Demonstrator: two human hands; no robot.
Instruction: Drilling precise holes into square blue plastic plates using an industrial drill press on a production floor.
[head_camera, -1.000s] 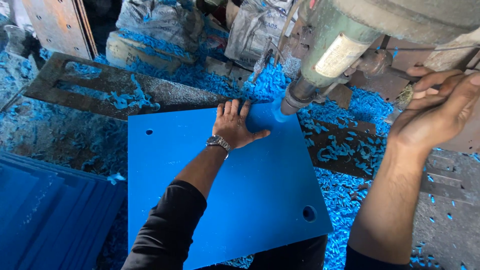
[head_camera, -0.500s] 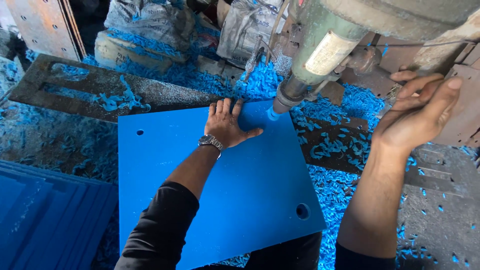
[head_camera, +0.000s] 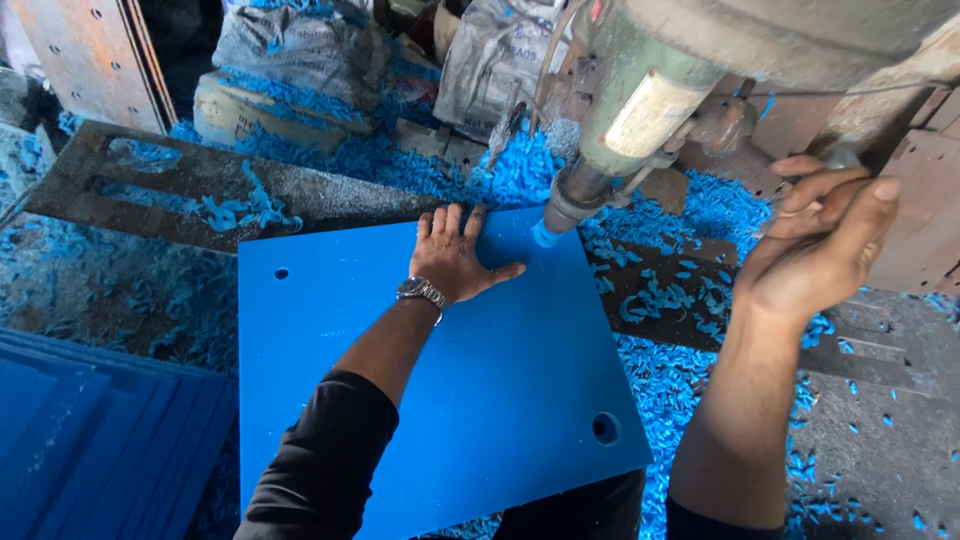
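The sheet (head_camera: 480, 400) looks like smooth, matt blue plastic; the drill (head_camera: 640, 110) is worn painted metal; the table (head_camera: 880, 400) is rough, grey metal.

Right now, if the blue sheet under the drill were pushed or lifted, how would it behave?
The blue sheet lies dead flat with crisp edges, so probably stiff. Its smooth face could slide unless the left hand presses it. Loose shavings beneath may help it skid.

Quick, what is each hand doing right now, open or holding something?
Left hand: open, pressed flat on the blue sheet.
Right hand: curled around the drill press handle, most of it hidden.
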